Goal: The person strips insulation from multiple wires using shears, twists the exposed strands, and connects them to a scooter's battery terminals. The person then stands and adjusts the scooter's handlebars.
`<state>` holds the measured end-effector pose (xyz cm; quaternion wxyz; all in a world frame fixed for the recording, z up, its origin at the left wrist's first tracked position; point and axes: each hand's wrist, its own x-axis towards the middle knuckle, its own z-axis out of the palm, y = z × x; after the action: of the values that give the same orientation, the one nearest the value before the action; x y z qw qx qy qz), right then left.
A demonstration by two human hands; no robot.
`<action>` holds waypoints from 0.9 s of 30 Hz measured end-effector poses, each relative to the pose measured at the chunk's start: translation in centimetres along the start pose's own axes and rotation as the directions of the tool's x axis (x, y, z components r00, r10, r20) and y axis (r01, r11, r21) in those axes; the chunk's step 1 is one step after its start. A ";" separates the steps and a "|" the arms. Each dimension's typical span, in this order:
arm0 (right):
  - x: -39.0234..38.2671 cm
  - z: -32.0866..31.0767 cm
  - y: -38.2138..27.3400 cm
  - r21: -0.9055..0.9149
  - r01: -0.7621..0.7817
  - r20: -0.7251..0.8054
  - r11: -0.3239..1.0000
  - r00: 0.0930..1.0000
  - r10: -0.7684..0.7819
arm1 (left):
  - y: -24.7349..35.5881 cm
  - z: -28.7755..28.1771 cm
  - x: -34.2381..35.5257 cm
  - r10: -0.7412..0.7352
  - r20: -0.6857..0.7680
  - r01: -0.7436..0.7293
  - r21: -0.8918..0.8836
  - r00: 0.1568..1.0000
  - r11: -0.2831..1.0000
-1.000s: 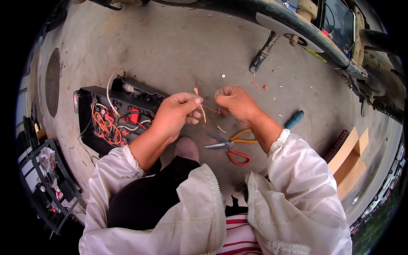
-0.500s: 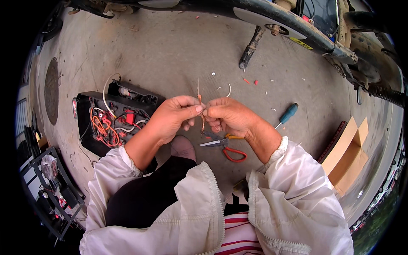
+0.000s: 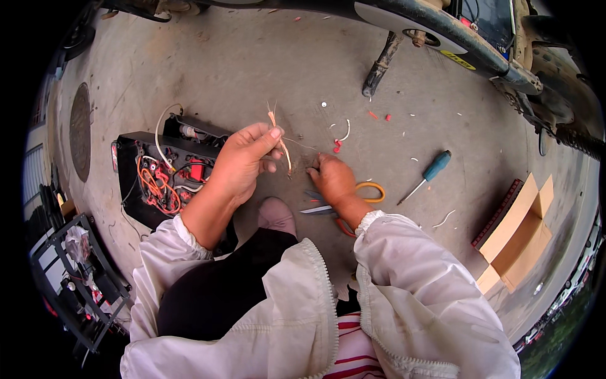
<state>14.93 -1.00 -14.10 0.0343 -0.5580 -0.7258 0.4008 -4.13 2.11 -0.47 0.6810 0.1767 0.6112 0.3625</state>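
Observation:
My left hand [image 3: 243, 164] is raised, pinching a short orange-and-copper wire [image 3: 287, 158] upright, with fine bare strands fanning from its top. A thin strand [image 3: 299, 144] stretches from it toward my right hand [image 3: 331, 180], whose fingertips are pressed together on it, lower down over the floor. Just under that hand lie scissors [image 3: 379, 189] with orange and red handles, partly covered by it. A teal-handled screwdriver [image 3: 435, 165] rests to their right. At the left is an open black housing [image 3: 132, 189] full of orange, red, black and white wires.
A vehicle frame [image 3: 423, 19] with a stand [image 3: 379, 69] spans the top and right. A cardboard box [image 3: 521, 240] sits at the right, a black rack [image 3: 76, 278] at the lower left. White and red scraps [image 3: 346, 132] dot the concrete floor [image 3: 271, 69]. My pink shoe [image 3: 278, 218] is below.
My hands met on the wire half a second ago; since then they have parted, the left rising up and leftward, the right dropping lower, with a thin strand drawn out between them.

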 end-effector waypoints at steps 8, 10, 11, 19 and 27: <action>-0.3 1.9 0.0 -0.275 0.085 -0.017 0.958 0.995 -0.094 | -0.1 -0.8 0.5 -0.016 -0.007 0.016 -0.042 1.000 0.999; -0.3 2.0 0.1 -0.305 0.113 0.008 0.946 0.993 -0.116 | -0.3 -1.0 0.6 -0.013 0.004 0.013 -0.050 1.000 0.999; -0.2 1.9 0.2 -0.303 0.124 0.022 0.945 0.992 -0.123 | -0.4 -1.2 0.7 -0.011 0.010 0.012 -0.054 1.000 0.998; -0.3 -1.1 2.5 0.313 -0.129 -0.105 0.941 0.980 0.169 | -0.8 -1.3 1.1 0.005 0.005 -0.005 0.043 1.000 0.999; -1.1 -1.4 2.2 0.597 -0.176 -0.017 0.782 0.972 0.232 | -0.8 -0.7 1.2 -0.020 0.038 0.018 0.051 0.999 0.999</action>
<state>17.76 -1.06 -14.09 0.1954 -0.6122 -0.4975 0.5828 -4.62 2.25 -1.99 0.6915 0.1951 0.6085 0.3368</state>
